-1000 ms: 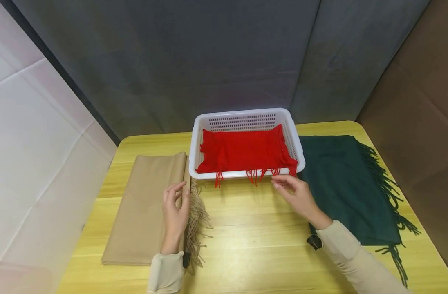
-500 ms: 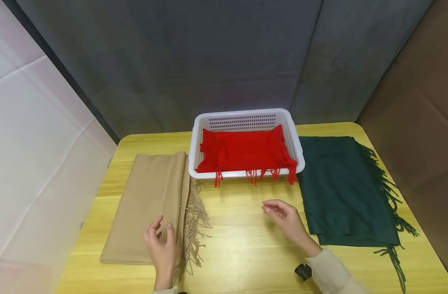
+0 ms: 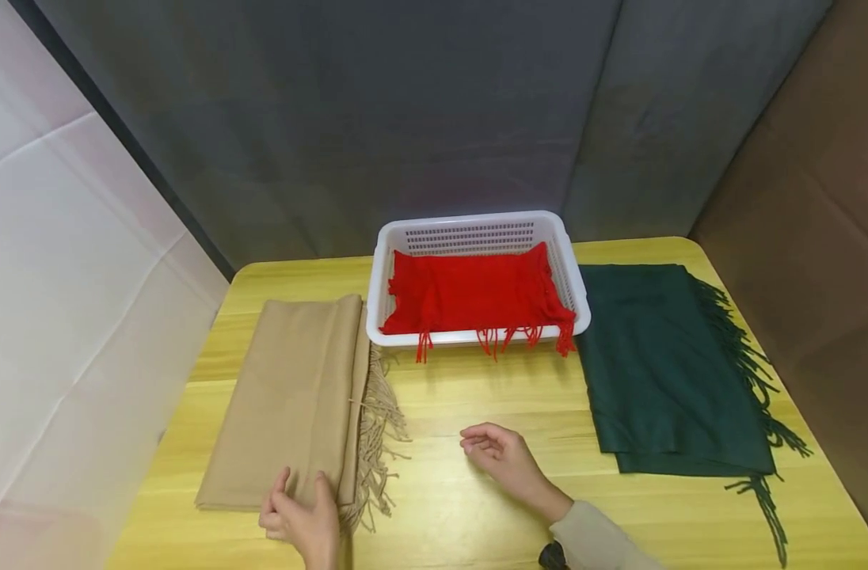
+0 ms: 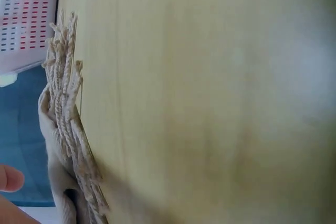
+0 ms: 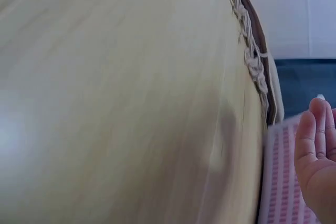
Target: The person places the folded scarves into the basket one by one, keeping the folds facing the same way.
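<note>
In the head view my left hand (image 3: 302, 518) is over the near edge of a folded tan scarf (image 3: 284, 396), thumb apart from its loosely bent fingers and nothing held. Whether it touches the cloth I cannot tell. My right hand (image 3: 508, 467) hovers above the bare wood in the middle, holding nothing, its fingers relaxed. At the back, a folded red scarf (image 3: 477, 293) lies in a white plastic basket (image 3: 470, 226), its fringe hanging over the front rim. The right wrist view shows the right hand's fingers (image 5: 315, 140); the left wrist view catches the tan fringe (image 4: 68, 103).
A folded dark green scarf (image 3: 669, 372) lies at the right, fringe toward the table's right edge. Under everything is a yellow wooden table (image 3: 441, 514). A grey curtain (image 3: 334, 119) stands behind it, with a white sheet (image 3: 70, 277) on the left and a brown panel (image 3: 797, 198) on the right.
Both hands have drawn back from near the basket toward the front edge. The left also shifted leftward over the tan scarf, the right leftward toward the middle. The scarves and basket stay put.
</note>
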Demonstrator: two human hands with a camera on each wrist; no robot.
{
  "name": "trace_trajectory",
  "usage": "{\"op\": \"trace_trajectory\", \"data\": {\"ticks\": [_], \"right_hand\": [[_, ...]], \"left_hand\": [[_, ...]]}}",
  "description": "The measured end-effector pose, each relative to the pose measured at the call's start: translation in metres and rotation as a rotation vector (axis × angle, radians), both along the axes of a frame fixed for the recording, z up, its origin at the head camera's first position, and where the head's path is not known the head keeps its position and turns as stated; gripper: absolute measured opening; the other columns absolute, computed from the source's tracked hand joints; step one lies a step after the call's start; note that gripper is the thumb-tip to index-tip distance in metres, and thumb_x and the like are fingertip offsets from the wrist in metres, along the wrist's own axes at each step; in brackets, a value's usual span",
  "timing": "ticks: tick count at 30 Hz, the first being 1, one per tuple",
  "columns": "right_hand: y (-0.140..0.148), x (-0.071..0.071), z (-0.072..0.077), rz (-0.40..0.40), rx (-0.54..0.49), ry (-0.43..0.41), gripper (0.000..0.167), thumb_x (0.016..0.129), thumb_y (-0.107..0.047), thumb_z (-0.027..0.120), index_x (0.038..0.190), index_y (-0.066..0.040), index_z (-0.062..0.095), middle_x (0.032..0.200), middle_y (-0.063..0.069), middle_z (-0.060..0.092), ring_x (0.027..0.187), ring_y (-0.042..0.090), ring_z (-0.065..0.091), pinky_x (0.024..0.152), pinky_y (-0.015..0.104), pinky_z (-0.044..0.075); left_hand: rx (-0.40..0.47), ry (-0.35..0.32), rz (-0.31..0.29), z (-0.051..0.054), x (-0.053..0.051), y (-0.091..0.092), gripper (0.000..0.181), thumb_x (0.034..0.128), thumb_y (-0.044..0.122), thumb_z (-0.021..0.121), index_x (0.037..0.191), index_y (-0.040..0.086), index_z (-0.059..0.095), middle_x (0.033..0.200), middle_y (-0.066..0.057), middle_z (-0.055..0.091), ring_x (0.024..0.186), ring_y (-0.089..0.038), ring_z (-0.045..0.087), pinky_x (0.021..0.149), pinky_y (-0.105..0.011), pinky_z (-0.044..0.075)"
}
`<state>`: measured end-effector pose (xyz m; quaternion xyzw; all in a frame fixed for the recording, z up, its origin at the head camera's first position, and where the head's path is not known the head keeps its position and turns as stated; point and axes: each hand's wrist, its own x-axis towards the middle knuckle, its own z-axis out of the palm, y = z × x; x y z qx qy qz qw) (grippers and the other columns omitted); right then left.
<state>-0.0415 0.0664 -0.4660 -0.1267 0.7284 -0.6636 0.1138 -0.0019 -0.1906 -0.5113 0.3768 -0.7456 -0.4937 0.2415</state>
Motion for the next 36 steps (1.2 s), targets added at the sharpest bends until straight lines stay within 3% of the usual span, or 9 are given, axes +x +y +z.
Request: {"op": "trace_trajectory", "data": {"ticks": [3, 13, 16, 19, 23, 28, 31, 35, 36], "right_hand": [[-0.012, -0.006, 0.0, 0.013, -0.003, 0.027, 0.02, 0.086, -0.001, 0.053, 0.104, 0.008, 0.056, 0.096, 0.022, 0.059, 0.087, 0.027, 0.058, 0.073, 0.026, 0.048], [-0.037, -0.036, 0.01, 0.063, 0.014, 0.068, 0.021, 0.087, -0.004, 0.053, 0.106, 0.003, 0.057, 0.098, 0.02, 0.059, 0.088, 0.025, 0.057, 0.077, 0.027, 0.047], [-0.044, -0.048, -0.002, 0.076, 0.022, 0.08, 0.021, 0.087, -0.005, 0.053, 0.106, 0.002, 0.058, 0.098, 0.019, 0.059, 0.088, 0.021, 0.058, 0.076, 0.026, 0.047], [-0.05, -0.06, -0.015, 0.098, 0.045, 0.068, 0.024, 0.087, -0.008, 0.054, 0.109, 0.0, 0.057, 0.1, 0.017, 0.06, 0.089, 0.019, 0.057, 0.077, 0.025, 0.046], [-0.057, -0.069, -0.014, 0.161, 0.114, 0.025, 0.032, 0.087, -0.015, 0.055, 0.115, 0.001, 0.054, 0.105, 0.016, 0.058, 0.093, 0.02, 0.056, 0.078, 0.023, 0.045], [-0.068, -0.08, -0.011, 0.232, 0.234, 0.052, 0.04, 0.087, -0.017, 0.056, 0.121, 0.002, 0.049, 0.114, 0.016, 0.055, 0.099, 0.021, 0.054, 0.08, 0.024, 0.044], [-0.077, -0.085, -0.013, 0.263, 0.322, 0.111, 0.042, 0.087, -0.017, 0.056, 0.123, 0.003, 0.047, 0.118, 0.015, 0.053, 0.103, 0.023, 0.053, 0.084, 0.026, 0.043], [-0.087, -0.089, -0.017, 0.302, 0.428, 0.163, 0.044, 0.087, -0.016, 0.055, 0.125, 0.003, 0.044, 0.123, 0.014, 0.05, 0.106, 0.025, 0.051, 0.087, 0.029, 0.041], [-0.089, -0.09, -0.019, 0.31, 0.448, 0.167, 0.045, 0.087, -0.017, 0.055, 0.126, 0.003, 0.044, 0.124, 0.013, 0.049, 0.106, 0.025, 0.051, 0.087, 0.029, 0.041]], "left_hand": [[0.059, -0.02, 0.023, 0.0, 0.003, -0.002, 0.054, 0.0802, 0.011, 0.056, 0.129, 0.003, 0.034, 0.123, -0.02, 0.012, 0.114, -0.036, 0.006, 0.088, -0.052, 0.02], [0.454, -0.041, 0.017, 0.012, 0.011, -0.013, 0.075, 0.088, 0.027, 0.05, 0.141, 0.007, 0.0, 0.14, -0.017, -0.008, 0.129, -0.034, -0.004, 0.104, -0.045, 0.007], [0.539, -0.03, 0.009, 0.018, 0.01, -0.014, 0.08, 0.089, 0.029, 0.048, 0.14, 0.008, -0.01, 0.142, -0.015, -0.012, 0.13, -0.029, -0.003, 0.105, -0.041, 0.007], [0.613, 0.024, 0.003, 0.021, 0.009, -0.015, 0.082, 0.0898, 0.026, 0.048, 0.139, 0.008, -0.015, 0.143, -0.012, -0.018, 0.131, -0.022, -0.007, 0.105, -0.031, 0.003], [0.666, 0.114, -0.006, 0.02, 0.009, -0.016, 0.079, 0.0909, 0.016, 0.045, 0.138, 0.005, -0.017, 0.144, -0.013, -0.016, 0.131, -0.018, -0.008, 0.104, -0.023, 0.005], [0.709, 0.187, 0.007, 0.018, 0.01, -0.019, 0.076, 0.0897, 0.011, 0.047, 0.139, 0.003, -0.01, 0.139, -0.009, 0.022, 0.122, -0.013, 0.031, 0.097, -0.018, 0.027], [0.747, 0.192, 0.01, 0.019, 0.011, -0.021, 0.078, 0.0902, 0.013, 0.048, 0.138, 0.003, -0.013, 0.141, -0.009, 0.018, 0.118, -0.009, 0.034, 0.098, -0.018, 0.027], [0.791, 0.158, -0.015, 0.022, 0.013, -0.022, 0.081, 0.0919, 0.02, 0.044, 0.135, 0.004, -0.022, 0.144, -0.011, -0.014, 0.131, -0.02, 0.012, 0.102, -0.022, 0.018], [0.789, 0.147, -0.014, 0.023, 0.013, -0.022, 0.076, 0.0918, 0.021, 0.045, 0.138, 0.004, -0.013, 0.145, -0.013, -0.007, 0.131, -0.02, 0.014, 0.102, -0.021, 0.019]]}}
